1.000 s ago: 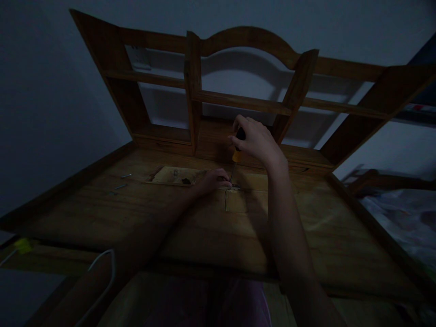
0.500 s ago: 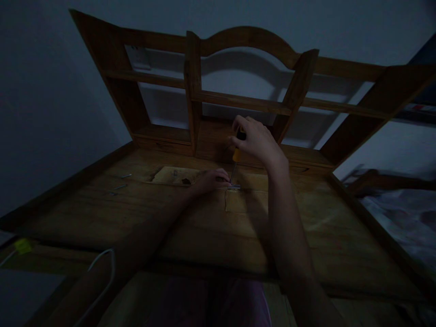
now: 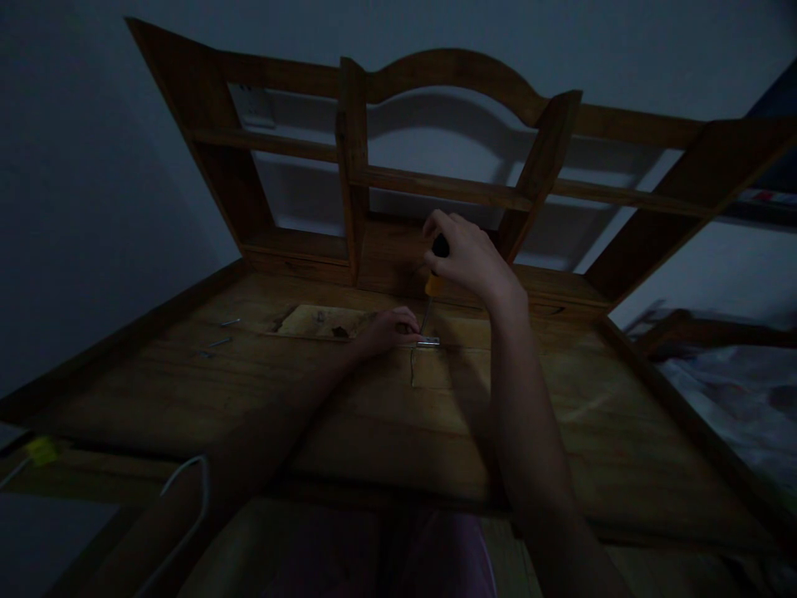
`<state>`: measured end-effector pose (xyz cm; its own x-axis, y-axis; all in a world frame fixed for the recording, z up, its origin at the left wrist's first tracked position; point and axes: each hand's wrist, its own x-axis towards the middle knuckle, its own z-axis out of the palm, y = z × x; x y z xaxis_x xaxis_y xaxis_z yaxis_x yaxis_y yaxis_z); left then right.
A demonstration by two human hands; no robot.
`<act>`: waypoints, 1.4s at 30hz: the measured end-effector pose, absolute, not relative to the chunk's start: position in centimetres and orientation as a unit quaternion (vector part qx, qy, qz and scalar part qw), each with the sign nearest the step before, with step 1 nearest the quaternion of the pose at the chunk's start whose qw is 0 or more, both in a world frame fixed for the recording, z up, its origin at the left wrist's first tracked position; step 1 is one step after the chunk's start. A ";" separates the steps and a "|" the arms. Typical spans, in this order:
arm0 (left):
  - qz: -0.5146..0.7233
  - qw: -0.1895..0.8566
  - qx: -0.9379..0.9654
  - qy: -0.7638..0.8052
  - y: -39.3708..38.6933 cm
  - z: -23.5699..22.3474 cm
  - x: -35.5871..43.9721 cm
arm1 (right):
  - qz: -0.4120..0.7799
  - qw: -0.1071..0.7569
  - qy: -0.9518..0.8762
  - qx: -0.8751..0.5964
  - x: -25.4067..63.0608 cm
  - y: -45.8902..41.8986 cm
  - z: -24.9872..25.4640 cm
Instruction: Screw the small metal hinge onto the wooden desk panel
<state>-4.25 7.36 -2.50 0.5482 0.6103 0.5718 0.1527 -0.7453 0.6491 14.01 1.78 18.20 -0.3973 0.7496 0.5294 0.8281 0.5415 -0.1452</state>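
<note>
My right hand (image 3: 464, 253) is wrapped round the black and yellow handle of a screwdriver (image 3: 432, 285). Its thin shaft points down, slightly leftward, to a small shiny metal hinge (image 3: 428, 341) on the wood. My left hand (image 3: 393, 330) rests low on the surface, thumb and fingers pinched at the hinge's left end, by the screwdriver's tip. Those fingers hide the tip and any screw under it. Beneath the hinge lie a pale wooden strip (image 3: 466, 332) and a square wooden piece (image 3: 432, 369), flush with the desk top (image 3: 349, 415).
Several loose screws (image 3: 220, 341) lie on the left of the desk top. A wooden shelf unit (image 3: 442, 187) rises behind my hands, against a wall. A white cord (image 3: 204, 490) hangs by my left forearm, and a yellow tag (image 3: 42, 449) is at the left front edge.
The fingers of my right hand have shifted slightly round the screwdriver's handle. My left fingers have drawn back a little, so more of the hinge shows than a second ago.
</note>
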 end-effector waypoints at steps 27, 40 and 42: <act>0.349 0.313 0.856 0.219 7.4 -1.7 -4.7 | -0.090 0.261 -0.807 -0.522 13.9 1.5 18.4; 0.373 0.305 0.853 0.199 7.8 -2.3 -4.7 | -0.083 0.266 -0.812 -0.513 13.6 1.2 18.6; 0.373 0.309 0.851 0.202 7.8 -2.3 -4.7 | -0.079 0.268 -0.814 -0.509 13.6 1.1 18.6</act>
<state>-4.68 7.80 -2.28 0.6394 0.5747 0.5107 0.1131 -0.7274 0.6769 13.59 1.10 18.58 -0.3378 0.7862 0.5176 0.8714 0.4691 -0.1438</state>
